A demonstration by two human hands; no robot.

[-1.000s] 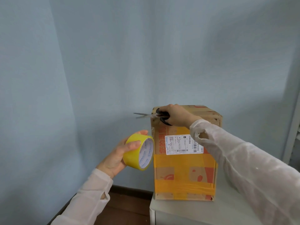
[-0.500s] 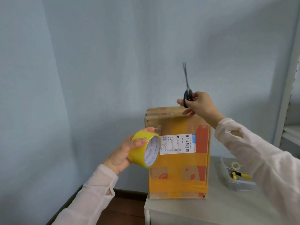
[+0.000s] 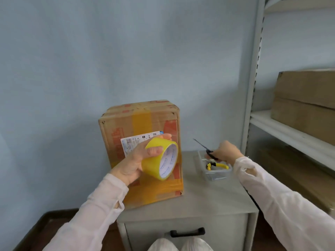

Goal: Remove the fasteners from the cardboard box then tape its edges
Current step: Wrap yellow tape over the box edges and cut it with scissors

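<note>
Blue wall, grey cabinet and shelf rack

A plain pale blue wall [image 3: 126, 51] is seen behind the left hand [image 3: 134, 163], and dark wood floor [image 3: 50, 223] below it. A grey cabinet [image 3: 208, 200] with a black drawer handle [image 3: 187, 232] is set under the right hand [image 3: 226, 151]. To that hand's right a grey rack [image 3: 253, 87] is placed, with brown boxes [image 3: 304, 98] stacked on its white shelf [image 3: 282, 131].

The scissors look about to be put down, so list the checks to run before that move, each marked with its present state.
1. Right hand grips the scissors: ok.
2. Scissors blades together: ok.
3. Scissors above the tray: ok.
4. Free room in the tray beside the pliers: cannot tell.
5. Left hand holds the tape roll: ok.
6. Box upright on the cabinet: ok.
</note>
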